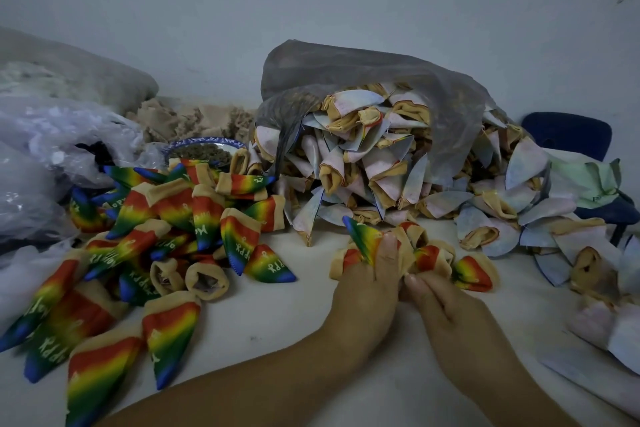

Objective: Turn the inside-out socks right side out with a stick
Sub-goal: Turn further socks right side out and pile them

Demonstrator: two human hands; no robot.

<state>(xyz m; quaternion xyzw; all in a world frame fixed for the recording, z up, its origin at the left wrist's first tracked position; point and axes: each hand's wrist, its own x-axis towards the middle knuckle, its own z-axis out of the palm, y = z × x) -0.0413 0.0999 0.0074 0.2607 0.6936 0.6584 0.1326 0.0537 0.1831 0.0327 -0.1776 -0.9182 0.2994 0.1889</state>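
Note:
A rainbow sock [363, 239] with a tan cuff stands up from the table just beyond my hands, its blue tip pointing up and left. My left hand [367, 288] grips its lower part, thumb pressed on the fabric. My right hand [446, 308] pinches the bunched tan cuffs [429, 253] of several rainbow socks next to it. No stick shows; the fabric may hide it. A heap of pale inside-out socks [367, 163] spills from a grey bag [381, 73]. Finished rainbow socks [173, 236] lie piled at the left.
Clear plastic bags [52, 156] fill the far left. A blue-rimmed bowl [204, 144] sits behind the rainbow pile. A blue chair [568, 135] stands at the right behind more pale socks [519, 218]. White tabletop [277, 322] shows between the piles.

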